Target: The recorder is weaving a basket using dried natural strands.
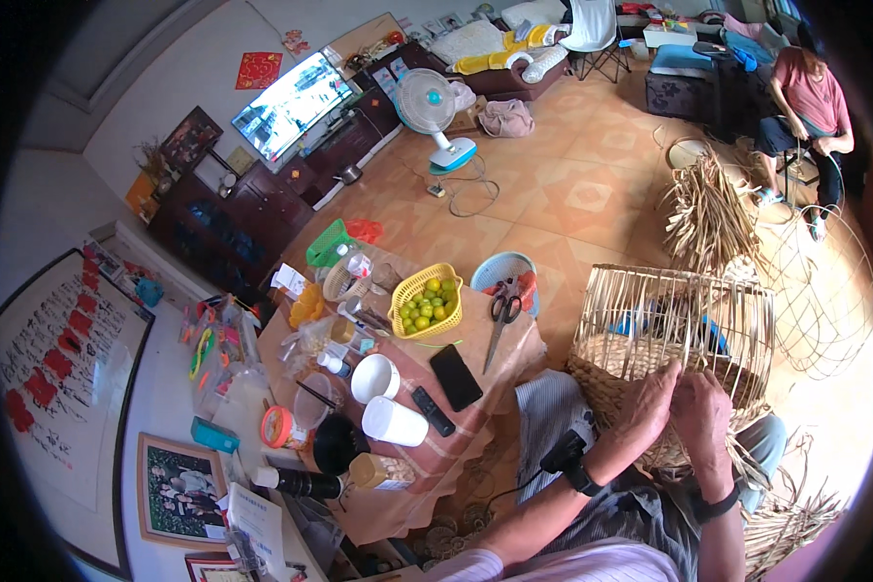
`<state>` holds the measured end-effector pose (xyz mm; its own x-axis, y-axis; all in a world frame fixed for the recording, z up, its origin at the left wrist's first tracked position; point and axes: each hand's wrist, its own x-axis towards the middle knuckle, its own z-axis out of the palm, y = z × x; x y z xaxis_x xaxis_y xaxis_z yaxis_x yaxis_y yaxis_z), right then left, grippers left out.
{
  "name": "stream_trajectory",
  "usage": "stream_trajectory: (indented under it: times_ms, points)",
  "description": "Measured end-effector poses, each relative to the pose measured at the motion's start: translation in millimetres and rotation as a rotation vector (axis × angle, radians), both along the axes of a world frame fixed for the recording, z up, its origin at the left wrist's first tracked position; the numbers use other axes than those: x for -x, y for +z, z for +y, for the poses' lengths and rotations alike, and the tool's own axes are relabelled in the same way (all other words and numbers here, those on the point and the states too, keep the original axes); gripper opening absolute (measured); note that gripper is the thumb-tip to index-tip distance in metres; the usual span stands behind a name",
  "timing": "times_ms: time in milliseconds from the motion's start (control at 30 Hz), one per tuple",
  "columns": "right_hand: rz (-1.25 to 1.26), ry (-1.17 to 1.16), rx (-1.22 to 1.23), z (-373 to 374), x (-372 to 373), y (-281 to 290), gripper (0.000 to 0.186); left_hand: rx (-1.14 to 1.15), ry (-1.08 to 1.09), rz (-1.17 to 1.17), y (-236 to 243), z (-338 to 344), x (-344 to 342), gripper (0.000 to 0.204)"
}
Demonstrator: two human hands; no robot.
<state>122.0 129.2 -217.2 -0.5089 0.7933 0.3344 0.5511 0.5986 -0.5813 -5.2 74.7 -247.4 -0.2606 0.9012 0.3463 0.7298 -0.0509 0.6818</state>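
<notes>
A half-woven straw basket (606, 378) with a cage-like frame of upright rods rests at my lap. My left hand (647, 400) and my right hand (698, 419) meet at its near side, their fingers closed on pale straw strips among the rods. The exact point of each grip is small and partly hidden. Something blue shows inside the frame. Loose straw (791, 509) hangs and spreads below the basket at the right, and a tall straw bundle (703, 209) stands beyond it.
A table (504, 344) on my left holds scissors (503, 320), yellow basket of green fruit (427, 306), phone (455, 376), remote and containers. A blue bin (495, 272) stands behind it. A seated person (810, 107) works at the back right beside a wire frame (820, 301). A fan (427, 107) stands farther back.
</notes>
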Motion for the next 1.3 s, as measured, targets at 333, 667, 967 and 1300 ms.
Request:
stream_trajectory:
  times_ms: [333,667,967,1300]
  points:
    - [0.138,0.013,0.053,-4.5,-5.0,-4.0,0.009,-0.045,-0.062,-0.145,-2.6,-6.9,7.7,0.035]
    - [-0.101,0.066,-0.075,-13.7,-11.9,5.2,0.018,-0.099,-0.038,-0.14,-2.6,-24.0,5.4,0.03]
    - [-0.225,0.125,-0.294,-13.6,-25.6,8.0,0.023,-0.005,-0.179,-0.198,-1.6,-19.5,22.9,0.022]
    - [-0.153,0.199,-0.358,-2.6,-25.6,-4.1,0.024,0.0,-0.174,-0.216,21.9,-24.5,16.9,0.015]
